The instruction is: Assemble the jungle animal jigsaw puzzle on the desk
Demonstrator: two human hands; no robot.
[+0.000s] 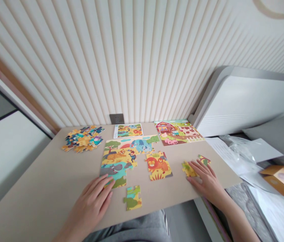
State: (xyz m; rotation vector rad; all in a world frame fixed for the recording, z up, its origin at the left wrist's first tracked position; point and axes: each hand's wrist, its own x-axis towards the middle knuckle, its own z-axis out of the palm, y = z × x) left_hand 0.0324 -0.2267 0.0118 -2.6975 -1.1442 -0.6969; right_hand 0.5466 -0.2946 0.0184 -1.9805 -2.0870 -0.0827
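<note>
My left hand (95,198) lies flat on the lower left corner of a partly joined animal puzzle (118,156), fingers stretched out. Just right of it is a separate green and blue piece (132,198). A joined lion section (158,165) sits apart, right of the larger section. Over at the right, my right hand (204,176) rests with spread fingers partly over a yellow-green piece (190,169); whether it grips the piece is unclear. Another small piece (204,160) shows beyond its fingertips.
Loose pieces form a pile (83,138) at the back left of the table (43,181). A reference card (128,131) and a farm picture (177,131) lie along the back. Right of the table are papers, plastic and an orange box (283,180) on a bed.
</note>
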